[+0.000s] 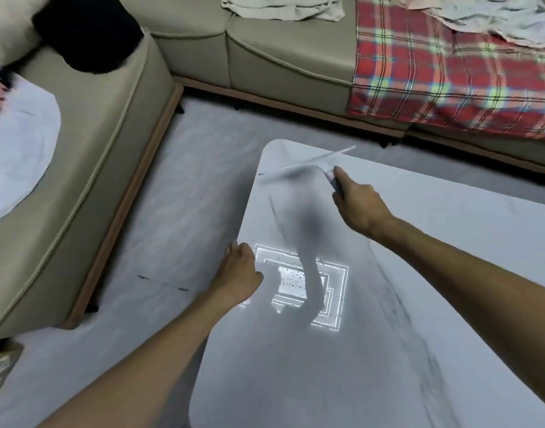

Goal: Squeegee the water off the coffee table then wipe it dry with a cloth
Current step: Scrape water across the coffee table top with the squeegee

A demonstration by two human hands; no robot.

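Smeared squeegee [308, 166], cropped bench [450, 257]
Motion blurs the squeegee's blade, so whether it touches the bench cannot be told; the right hand [357, 208] hides most of its handle. The left hand [238, 270] has its fingers partly over the bench's side edge, grip unclear. The bench runs off the right and bottom edges. Water [291, 274] shows only as tiny specks in a bright reflection [332, 304]. A black-and-white furry shape [89, 32], pale cloths [280, 6] and a plaid blanket [434, 81] on the sofa [104, 149] are cropped.
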